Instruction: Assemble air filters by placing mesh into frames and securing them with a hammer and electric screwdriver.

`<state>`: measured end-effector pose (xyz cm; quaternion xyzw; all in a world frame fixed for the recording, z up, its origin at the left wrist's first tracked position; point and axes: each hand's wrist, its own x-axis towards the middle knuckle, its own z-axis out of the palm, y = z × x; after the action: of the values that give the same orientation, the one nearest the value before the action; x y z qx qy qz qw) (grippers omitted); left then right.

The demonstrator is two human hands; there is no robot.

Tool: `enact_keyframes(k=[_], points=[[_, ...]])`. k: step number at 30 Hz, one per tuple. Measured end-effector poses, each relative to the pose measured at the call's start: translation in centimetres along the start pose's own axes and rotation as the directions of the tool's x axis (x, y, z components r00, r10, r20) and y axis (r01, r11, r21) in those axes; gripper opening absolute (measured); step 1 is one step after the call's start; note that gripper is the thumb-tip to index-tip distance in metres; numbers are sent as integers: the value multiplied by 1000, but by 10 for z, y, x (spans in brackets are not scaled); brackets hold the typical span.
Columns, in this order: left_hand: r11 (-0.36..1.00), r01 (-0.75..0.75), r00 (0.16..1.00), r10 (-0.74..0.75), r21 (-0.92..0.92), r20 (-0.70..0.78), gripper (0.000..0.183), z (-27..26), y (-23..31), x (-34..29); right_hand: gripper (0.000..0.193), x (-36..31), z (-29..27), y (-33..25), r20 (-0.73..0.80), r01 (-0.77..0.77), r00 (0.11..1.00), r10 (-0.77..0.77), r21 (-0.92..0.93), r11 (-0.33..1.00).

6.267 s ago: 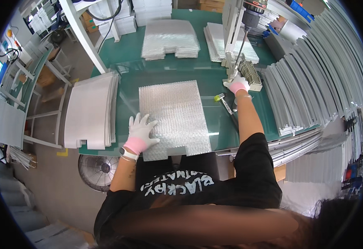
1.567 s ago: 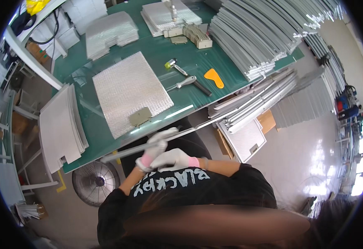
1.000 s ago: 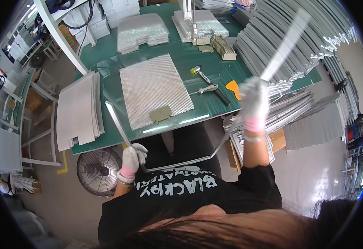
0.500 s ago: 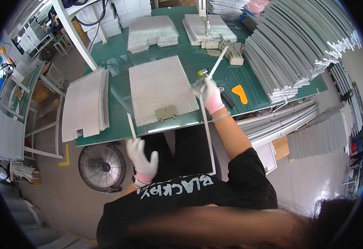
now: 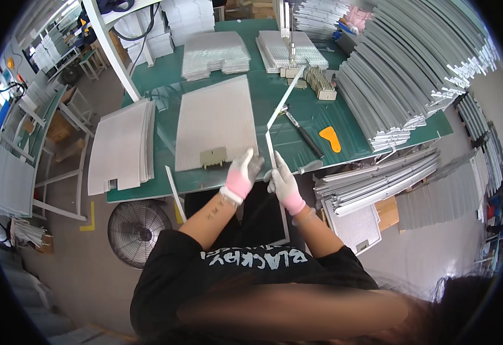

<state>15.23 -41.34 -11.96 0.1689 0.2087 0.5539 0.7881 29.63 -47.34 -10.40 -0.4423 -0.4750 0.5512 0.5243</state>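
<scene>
My right hand (image 5: 285, 181), in a white glove with a pink cuff, is closed around a thin white frame strip (image 5: 271, 150). Past a bend, the strip's far arm slants up and right over the green table. Another white strip (image 5: 174, 190) crosses the front table edge on the left. A pale mesh panel (image 5: 215, 118) lies in front of me, with a notched beige block (image 5: 213, 157) at its near edge. My gloved left hand (image 5: 245, 171) is at the panel's near right corner; its fingertips are too unclear to show a grip.
A hammer (image 5: 302, 134) and an orange scraper (image 5: 331, 140) lie to the right. Mesh sheets are stacked left (image 5: 119, 146) and at the back (image 5: 215, 53). Beige blocks (image 5: 322, 85) stand near tall grey frame stacks (image 5: 401, 75). A floor fan (image 5: 142, 233) stands below left.
My left hand has left the left strip and come up to the panel's corner. My right hand has slid nearer along the strip, whose far arm swung left. The hammer is more exposed.
</scene>
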Motion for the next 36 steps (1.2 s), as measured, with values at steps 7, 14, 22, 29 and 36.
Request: enact_keyframes(k=[7,14,22,29,36], points=[[989,-70,989,53,-127,-136,17,-9,7,25,58,22,-42,-8,243,-238,950,196,155,959],[988,-67,992,51,-139,-114,15,-10,10,26,59,26,-39,1,236,-226,955,180,188,956],[991,-101,990,91,-87,-108,17,-1,4,47,55,27,-2,2,236,-233,960,152,371,899],[989,-129,987,121,-71,-106,14,3,-2,56,55,21,10,-5,89,-197,979,181,221,955],[992,-122,977,123,21,-174,19,-9,-10,64,58,32,21,-16,28,-134,991,132,79,988]])
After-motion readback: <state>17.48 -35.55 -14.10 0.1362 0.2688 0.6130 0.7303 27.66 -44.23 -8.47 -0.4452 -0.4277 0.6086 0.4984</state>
